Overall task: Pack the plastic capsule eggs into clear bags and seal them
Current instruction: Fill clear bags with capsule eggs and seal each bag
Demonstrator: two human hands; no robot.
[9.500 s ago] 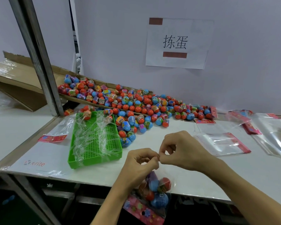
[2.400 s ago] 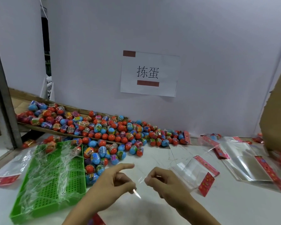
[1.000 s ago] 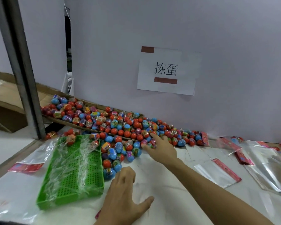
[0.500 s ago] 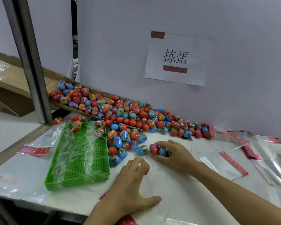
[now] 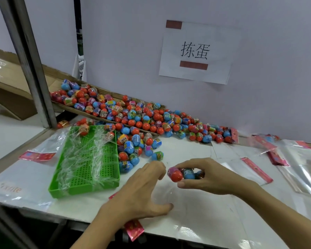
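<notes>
Even, fairly bright indoor light is falling from above and casting only faint, soft shadows under the hands at lower centre. Glare is showing on the clear bags (image 5: pixel 302 169) at the right edge and on plastic film at far left. The wide lens is bending the metal post (image 5: pixel 28 62) at upper left and stretching the frame's corners. The lower left corner is sitting in darkness. Fine detail is looking slightly soft throughout.

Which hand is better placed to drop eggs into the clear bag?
Right hand: it already grips several capsule eggs just above the clear bag, while the left hand holds that bag.
</notes>
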